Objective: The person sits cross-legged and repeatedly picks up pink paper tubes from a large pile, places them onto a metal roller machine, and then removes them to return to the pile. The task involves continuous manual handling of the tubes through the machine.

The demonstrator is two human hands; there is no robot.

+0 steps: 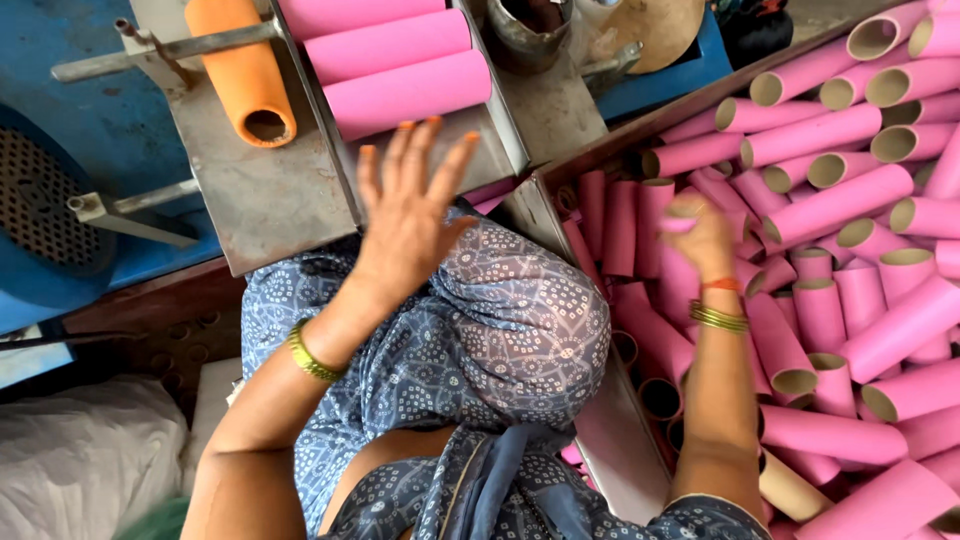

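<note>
My left hand [410, 205] is spread open, fingers apart, just below a metal tray [505, 130] that carries three pink cardboard tubes [405, 92] lying side by side. It holds nothing. My right hand [700, 235] reaches into a bin heaped with several pink tubes [840, 200] and curls around the end of one pink tube [683, 215]; the grip is blurred. Both wrists wear bangles. My knee, under blue patterned cloth [500, 320], sits between the two arms.
An orange tube [243, 75] sits on a metal rod over a steel plate [250, 195]. A blue machine body with a perforated disc [40, 205] is at left. A wooden bin wall [640, 130] borders the tube pile. White sacking [85, 460] lies lower left.
</note>
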